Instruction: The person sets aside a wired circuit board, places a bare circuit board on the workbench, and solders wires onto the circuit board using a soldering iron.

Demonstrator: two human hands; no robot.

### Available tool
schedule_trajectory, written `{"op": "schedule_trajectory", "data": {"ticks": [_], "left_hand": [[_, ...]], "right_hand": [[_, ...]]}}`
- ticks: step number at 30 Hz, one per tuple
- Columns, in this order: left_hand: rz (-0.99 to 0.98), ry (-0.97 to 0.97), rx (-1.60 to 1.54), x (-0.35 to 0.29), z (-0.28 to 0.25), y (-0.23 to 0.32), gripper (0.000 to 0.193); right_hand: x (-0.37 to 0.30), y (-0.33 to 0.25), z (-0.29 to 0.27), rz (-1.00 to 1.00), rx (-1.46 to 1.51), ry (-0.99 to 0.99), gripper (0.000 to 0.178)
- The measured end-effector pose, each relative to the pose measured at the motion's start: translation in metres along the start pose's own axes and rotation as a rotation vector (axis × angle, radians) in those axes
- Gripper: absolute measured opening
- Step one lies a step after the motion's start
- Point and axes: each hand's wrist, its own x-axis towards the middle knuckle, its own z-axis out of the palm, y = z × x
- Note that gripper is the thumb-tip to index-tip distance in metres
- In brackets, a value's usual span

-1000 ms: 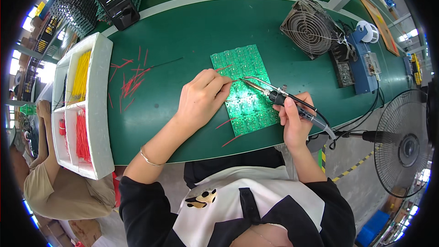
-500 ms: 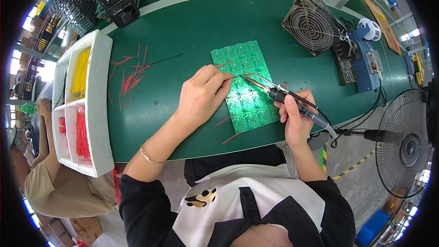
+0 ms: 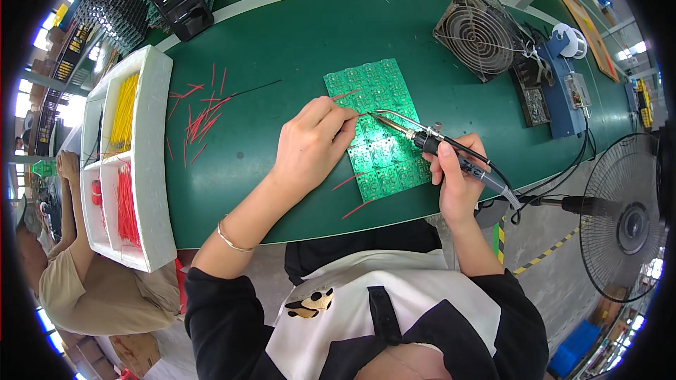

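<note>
A green panel of small circuit boards lies on the green table in front of me. My left hand is closed in a pinch at the panel's left side, holding a thin red wire whose end reaches over the boards. My right hand grips a soldering iron with a thin metal feed tube along it. The iron's tip meets the panel close to the wire's end; whether they touch is too small to tell. Several other red wires stick out from the panel's left edge, one of them near the front.
Loose red wires lie left of my hand. Beyond them stands a white foam tray with yellow and red wires. A fan unit and a blue solder station are at the back right. Another person sits at the left.
</note>
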Motion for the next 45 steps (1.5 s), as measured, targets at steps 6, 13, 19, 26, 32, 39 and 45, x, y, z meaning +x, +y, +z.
{"op": "schedule_trajectory", "data": {"ticks": [6, 13, 19, 26, 32, 39, 45], "left_hand": [[0.01, 0.002, 0.007, 0.003, -0.001, 0.002, 0.01], [-0.023, -0.001, -0.005, -0.001, 0.0, 0.0, 0.009], [-0.032, 0.002, -0.019, -0.001, 0.0, 0.001, 0.009], [-0.027, 0.0, -0.019, 0.0, 0.0, 0.001, 0.009], [-0.048, -0.015, 0.016, -0.001, -0.007, 0.001, 0.009], [-0.011, 0.102, 0.269, 0.017, -0.056, -0.016, 0.01], [-0.389, -0.146, 0.642, 0.004, -0.134, -0.075, 0.013]], "right_hand": [[0.0, 0.0, 0.0, -0.005, -0.032, 0.005, 0.02], [-0.001, 0.001, -0.003, -0.012, -0.017, -0.038, 0.021], [0.0, 0.005, -0.006, -0.014, 0.113, -0.031, 0.02], [0.001, 0.005, -0.006, -0.019, 0.113, -0.016, 0.019], [0.001, 0.003, -0.002, -0.013, 0.094, -0.029, 0.018], [0.0, 0.003, -0.005, -0.072, 0.134, 0.11, 0.018], [0.001, 0.0, -0.003, -0.06, 0.147, 0.077, 0.018]]}}
